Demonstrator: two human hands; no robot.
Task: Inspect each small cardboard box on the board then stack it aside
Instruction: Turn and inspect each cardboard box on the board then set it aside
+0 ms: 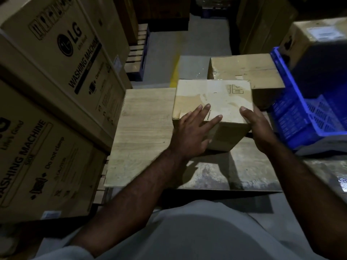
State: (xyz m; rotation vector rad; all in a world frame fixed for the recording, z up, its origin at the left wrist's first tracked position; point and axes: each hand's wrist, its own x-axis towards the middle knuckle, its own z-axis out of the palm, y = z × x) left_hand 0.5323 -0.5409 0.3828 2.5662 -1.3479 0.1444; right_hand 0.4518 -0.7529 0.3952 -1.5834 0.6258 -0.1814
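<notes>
A small taped cardboard box (pixel 214 98) stands on the pale wooden board (pixel 142 132), right of centre. My left hand (pixel 191 134) lies over its near left corner, fingers spread across the top. My right hand (pixel 257 128) presses against its right side, thumb on the top edge. Both hands grip the box between them. A second, wider cardboard box (pixel 247 70) sits just behind it to the right, partly hidden by the front box.
Tall washing machine cartons (pixel 56 91) wall off the left side. A blue plastic crate (pixel 308 113) stands close on the right, with another carton (pixel 319 36) behind it. Concrete floor with a yellow line (pixel 174 72) runs ahead; a wooden pallet (pixel 137 53) lies beyond.
</notes>
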